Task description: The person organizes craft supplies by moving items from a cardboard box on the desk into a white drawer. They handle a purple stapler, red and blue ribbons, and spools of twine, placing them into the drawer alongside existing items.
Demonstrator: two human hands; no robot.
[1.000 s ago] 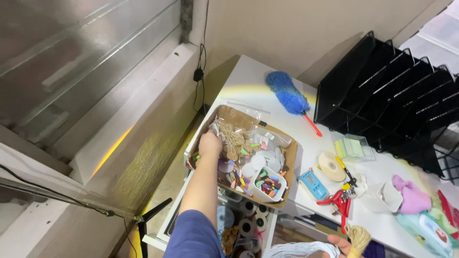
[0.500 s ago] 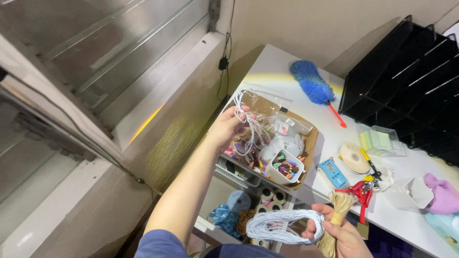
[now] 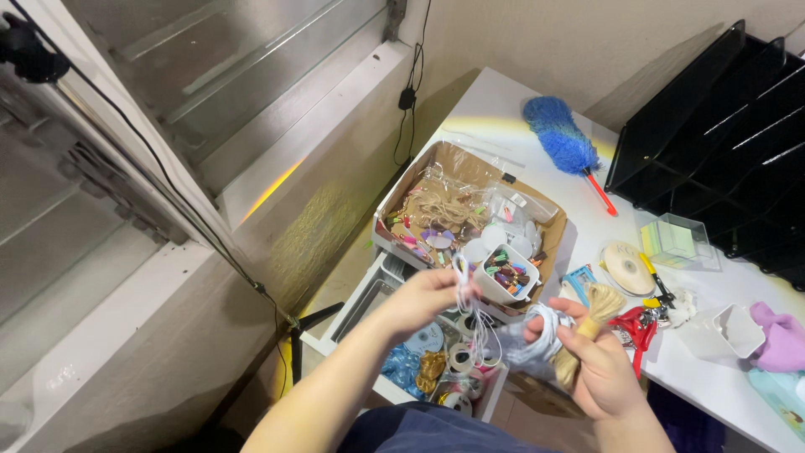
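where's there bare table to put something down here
Bare white table lies at the far corner, between the cardboard box and the blue duster. Crowded: around the tape roll, red pliers and white cup.

head cam | looks steeply down | hands [image 3: 503, 327] close | white desk [image 3: 587, 226] beyond

Warm dim light, yellow glare arc on table [image 3: 503, 101], edges warped.
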